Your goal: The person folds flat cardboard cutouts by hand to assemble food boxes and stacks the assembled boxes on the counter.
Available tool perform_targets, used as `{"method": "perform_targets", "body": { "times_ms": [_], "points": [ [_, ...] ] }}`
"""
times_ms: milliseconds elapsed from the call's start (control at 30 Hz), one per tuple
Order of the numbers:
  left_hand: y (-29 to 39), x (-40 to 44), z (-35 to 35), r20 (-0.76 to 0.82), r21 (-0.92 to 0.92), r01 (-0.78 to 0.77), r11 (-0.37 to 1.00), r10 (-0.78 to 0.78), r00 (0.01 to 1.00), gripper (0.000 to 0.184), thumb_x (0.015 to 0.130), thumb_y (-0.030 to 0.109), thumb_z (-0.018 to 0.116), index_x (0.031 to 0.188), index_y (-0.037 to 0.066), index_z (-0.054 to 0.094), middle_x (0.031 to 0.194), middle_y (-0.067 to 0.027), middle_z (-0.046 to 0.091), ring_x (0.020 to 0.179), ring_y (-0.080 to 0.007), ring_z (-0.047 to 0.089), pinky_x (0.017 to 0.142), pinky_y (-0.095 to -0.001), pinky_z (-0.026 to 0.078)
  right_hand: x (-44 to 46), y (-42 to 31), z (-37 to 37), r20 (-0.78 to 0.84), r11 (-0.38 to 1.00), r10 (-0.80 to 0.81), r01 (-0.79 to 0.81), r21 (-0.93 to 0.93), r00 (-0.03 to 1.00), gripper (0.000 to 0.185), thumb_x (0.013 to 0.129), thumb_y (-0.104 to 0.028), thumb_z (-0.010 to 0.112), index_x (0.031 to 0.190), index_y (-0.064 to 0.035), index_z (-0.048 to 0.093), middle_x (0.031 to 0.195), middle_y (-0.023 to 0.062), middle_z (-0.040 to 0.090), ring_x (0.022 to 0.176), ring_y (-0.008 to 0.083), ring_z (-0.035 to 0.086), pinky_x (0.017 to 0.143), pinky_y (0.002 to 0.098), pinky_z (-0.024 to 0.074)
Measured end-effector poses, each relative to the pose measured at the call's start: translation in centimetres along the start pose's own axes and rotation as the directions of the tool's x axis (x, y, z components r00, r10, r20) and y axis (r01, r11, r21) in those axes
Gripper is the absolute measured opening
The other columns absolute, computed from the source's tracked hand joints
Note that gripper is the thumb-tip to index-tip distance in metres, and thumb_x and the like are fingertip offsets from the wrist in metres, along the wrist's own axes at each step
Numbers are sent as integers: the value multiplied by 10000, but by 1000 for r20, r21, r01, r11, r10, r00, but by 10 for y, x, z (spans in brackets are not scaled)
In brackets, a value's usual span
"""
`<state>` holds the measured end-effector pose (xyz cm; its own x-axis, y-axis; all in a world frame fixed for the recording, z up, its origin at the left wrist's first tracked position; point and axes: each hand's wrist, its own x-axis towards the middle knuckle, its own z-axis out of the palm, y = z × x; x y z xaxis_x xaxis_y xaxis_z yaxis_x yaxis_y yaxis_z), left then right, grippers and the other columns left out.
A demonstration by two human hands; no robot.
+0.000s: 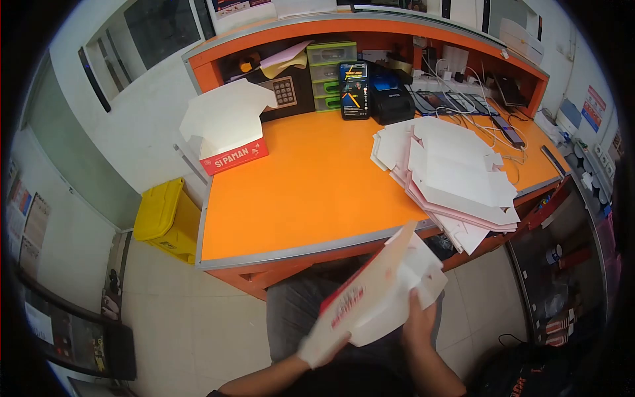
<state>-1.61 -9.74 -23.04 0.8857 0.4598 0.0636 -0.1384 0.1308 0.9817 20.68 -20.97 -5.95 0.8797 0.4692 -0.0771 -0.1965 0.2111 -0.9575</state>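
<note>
Over my lap I hold a partly folded white and red cardboard food box (390, 291), tilted, with red print on its outer panel. My left hand (324, 354) grips its lower left end, though part of the fingers is hidden behind the board. At the right side, my right hand (420, 321) has its thumb against the white inner face and the other fingers out of sight. On the desk's left end stands a folded red and white box (235, 159) marked "SI PAMAN", lid up. A stack of flat white box blanks (456, 169) lies at the right, overhanging the front edge.
The orange desk (284, 205) has a metal-trimmed front edge. At its back are a safe (284, 92), small green drawers (324, 53), an upright phone (354, 92), a black printer (390, 99) and several phones with tangled cables (489, 122). A yellow bin (165, 218) stands left.
</note>
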Motion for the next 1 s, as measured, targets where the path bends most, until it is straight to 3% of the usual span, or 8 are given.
{"method": "perform_targets", "body": {
  "times_ms": [67,133,233,267,300,367,467,1000],
  "points": [
    [83,10,-5,304,126,147,981,-179,936,701,1012,307,693,1580,43,378,1581,-146,461,1462,-324,449,1223,-469,342,12,-2,-7,-57,997,21,-17,73,998,466,1085,-152,559,1490,44,438,1419,156,566,1287,242,567,1102,373,450],
    [162,30,-37,414,639,-19,769,-323,851,599,1001,302,709,1503,45,507,1479,-191,575,1371,-342,549,1158,-442,428,23,-3,-18,-119,998,-22,28,52,993,405,1090,-140,543,1449,36,482,1353,143,612,1207,229,614,1053,357,488],
    [274,30,-71,-48,769,280,575,-384,922,279,961,226,743,1162,33,730,1143,-139,744,1052,-311,717,947,-409,549,27,-11,-44,-117,1000,-12,10,-19,993,399,1089,-139,541,1445,33,490,1341,144,618,1203,226,615,1054,354,486],
    [308,30,-71,-113,759,168,630,-127,986,160,956,144,723,1073,35,734,1063,-105,749,948,-290,718,904,-393,551,28,-9,-53,-97,1000,0,-3,-31,995,398,1085,-132,541,1445,32,494,1343,144,616,1206,224,612,1052,354,485],
    [352,29,-61,7,919,-127,374,305,952,189,939,72,702,1126,46,710,1053,-111,736,947,-264,702,913,-376,541,27,-6,-59,-89,999,13,-16,-41,996,399,1084,-129,540,1447,32,494,1342,143,616,1206,224,612,1052,354,485],
    [397,24,-47,5,837,-409,364,742,670,606,949,325,727,1472,100,522,1430,-268,550,1299,-373,579,1095,-505,432,24,-1,-67,-71,997,37,-42,-69,997,401,1082,-122,539,1450,32,493,1342,141,616,1206,223,612,1052,355,484],
    [450,23,-33,187,768,-629,118,899,396,603,951,332,719,1475,110,520,1437,-262,546,1307,-376,569,1099,-515,422,16,1,-62,-70,989,30,-39,-140,997,424,1079,-153,560,1461,16,485,1346,144,627,1194,230,635,1029,372,513],
    [506,32,-27,368,676,-713,188,752,547,588,964,371,675,1489,163,509,1476,-229,523,1352,-389,517,1121,-566,366,30,7,-44,59,987,1,9,-160,998,458,1081,-153,569,1489,35,477,1427,133,582,1280,217,571,1105,363,444]
  ]
}}
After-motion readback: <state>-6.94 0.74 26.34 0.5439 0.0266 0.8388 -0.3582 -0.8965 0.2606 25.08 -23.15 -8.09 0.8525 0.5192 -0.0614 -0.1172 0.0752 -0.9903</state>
